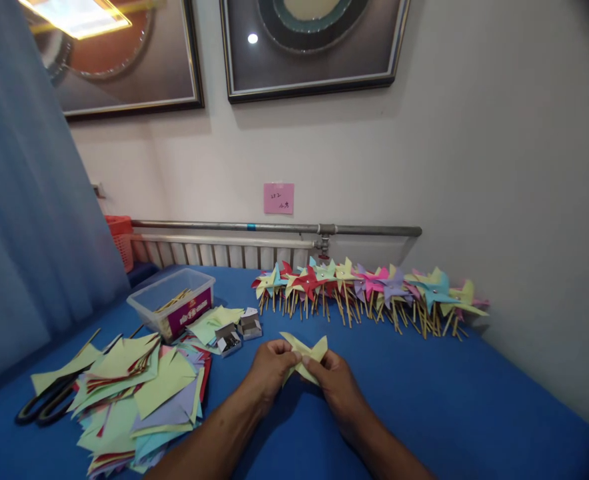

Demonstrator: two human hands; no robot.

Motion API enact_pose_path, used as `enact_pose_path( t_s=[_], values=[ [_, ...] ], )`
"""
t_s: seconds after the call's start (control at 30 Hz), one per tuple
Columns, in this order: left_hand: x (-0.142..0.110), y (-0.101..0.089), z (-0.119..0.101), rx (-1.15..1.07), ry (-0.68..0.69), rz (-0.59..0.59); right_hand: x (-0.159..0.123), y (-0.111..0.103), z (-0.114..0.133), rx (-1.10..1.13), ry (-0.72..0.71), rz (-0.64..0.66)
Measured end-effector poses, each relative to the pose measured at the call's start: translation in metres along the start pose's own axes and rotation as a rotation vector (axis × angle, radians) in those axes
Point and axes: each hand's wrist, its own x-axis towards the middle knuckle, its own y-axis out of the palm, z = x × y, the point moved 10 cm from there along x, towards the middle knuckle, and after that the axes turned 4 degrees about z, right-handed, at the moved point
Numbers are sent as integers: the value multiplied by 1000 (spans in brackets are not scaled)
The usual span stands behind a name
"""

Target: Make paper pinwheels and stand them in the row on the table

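Both my hands hold one pale yellow paper pinwheel (304,348) above the blue table cover, its blades partly folded in toward the centre. My left hand (272,367) pinches its left side, thumb pressed near the middle. From the right, my right hand (337,380) grips it with the thumb also near the centre. My fingers behind the paper are partly hidden. Just to the left of my hands stand two small open boxes, one box (228,340) with dark pins inside and another box (250,324) behind it.
Cut paper sheets (139,400) lie piled at the left, with black-handled scissors (49,400) beside them. A clear plastic tub (147,300) holds thin sticks. Finished pinwheels (364,287) on sticks lie in a row along the wall. A blue curtain (29,187) hangs at left.
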Motion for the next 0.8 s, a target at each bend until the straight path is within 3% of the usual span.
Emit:
enact_pose_path(
  t_s=[0.13,0.23,0.3,0.37,0.47,0.57,0.8],
  values=[
    [2,2,-2,49,27,0,4,-4,-3,-34,-15,-8],
    [4,-7,-16,193,69,0,8,-8,-5,-46,-23,-22],
    [4,-24,-38,428,134,-31,9,-11,-5,-58,-28,-40],
    [-1,-45,-66,860,214,-101,9,-13,-3,-57,-26,-54],
    [-7,-91,-88,1432,74,-290,8,-16,-2,-31,-17,-77],
    [-11,-121,-89,1637,-104,-325,8,-17,-2,-34,-20,-92],
    [-5,-127,-76,1690,-179,-331,10,-18,-5,-14,-32,-102]
  ],
)
